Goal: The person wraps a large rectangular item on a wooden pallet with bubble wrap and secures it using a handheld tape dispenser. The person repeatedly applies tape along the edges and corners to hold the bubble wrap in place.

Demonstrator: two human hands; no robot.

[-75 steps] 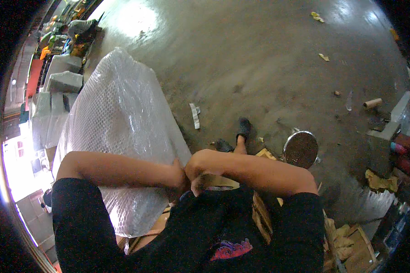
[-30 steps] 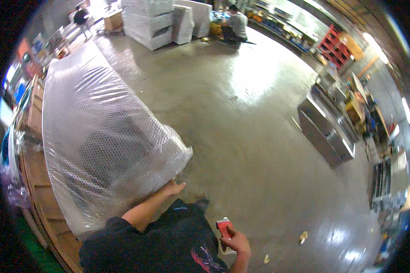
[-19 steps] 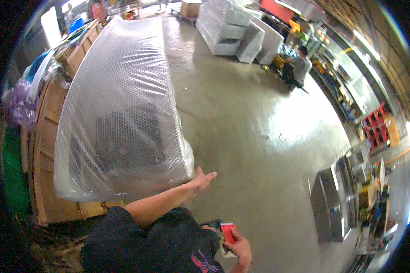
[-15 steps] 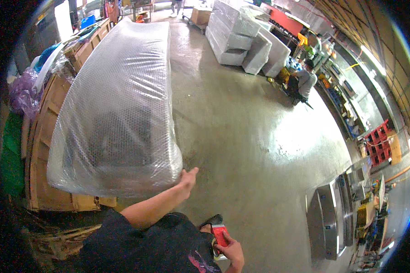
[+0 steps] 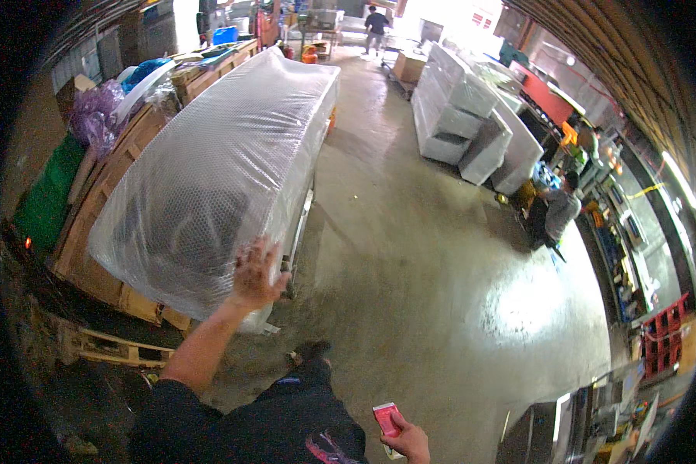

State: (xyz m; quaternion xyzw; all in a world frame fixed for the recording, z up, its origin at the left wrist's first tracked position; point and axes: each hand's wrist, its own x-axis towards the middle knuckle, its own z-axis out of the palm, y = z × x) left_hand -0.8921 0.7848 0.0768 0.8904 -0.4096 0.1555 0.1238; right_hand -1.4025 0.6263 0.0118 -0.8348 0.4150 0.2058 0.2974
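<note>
A long, bulky item covered in clear bubble wrap (image 5: 209, 162) stands on the left, with a dark patch showing through its near part. My left hand (image 5: 257, 277) is at its near right corner, fingers spread and palm toward the wrap. Low in the view, away from the wrapped item, my right hand (image 5: 410, 442) grips a red tape dispenser (image 5: 387, 418) with a pale front edge. The fingers cover part of the dispenser.
Wooden crates (image 5: 124, 209) line the wrapped item's left side, and a pallet (image 5: 124, 348) lies near its close end. More wrapped boxes (image 5: 456, 108) stand across the aisle. One person (image 5: 558, 213) crouches at right; another (image 5: 375, 29) stands far back. Metal cabinets (image 5: 530, 433) sit lower right.
My left hand has gone from the wrapped item's lower corner up and left onto its side, fingers now spread. The view has shifted, and the right hand still holds the tape dispenser.
</note>
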